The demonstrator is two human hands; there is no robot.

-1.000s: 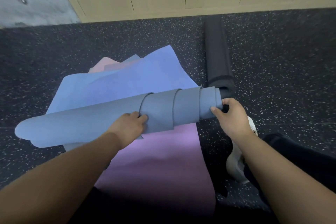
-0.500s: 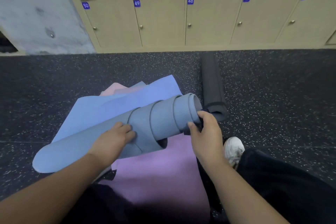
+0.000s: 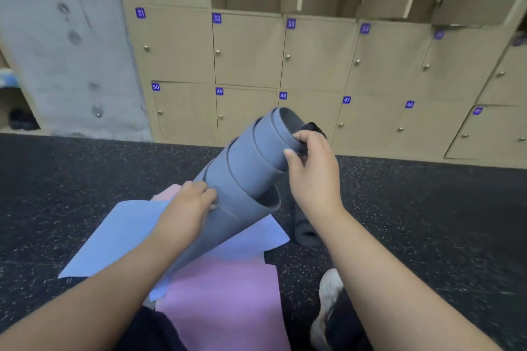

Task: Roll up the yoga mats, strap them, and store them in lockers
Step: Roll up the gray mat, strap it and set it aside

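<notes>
A: How much of the grey-blue rolled mat [image 3: 242, 179] shows?

B: Only the upper end. Its lower length runs behind the left hand [image 3: 188, 209] and forearm, so where it ends is hidden.

A: And the black thing above the mat's top?

B: A dark strap [image 3: 315, 128], mostly covered by the right hand [image 3: 312, 177]; how it is fastened cannot be told.

A: Right of the mat, on the floor?

B: A dark rolled mat [image 3: 303, 228], its far end hidden behind the right wrist.

A: The lockers [image 3: 248, 51] behind the mat?

B: The top row is cut by the frame's edge. The far-right number plates are too blurred to read.
</notes>
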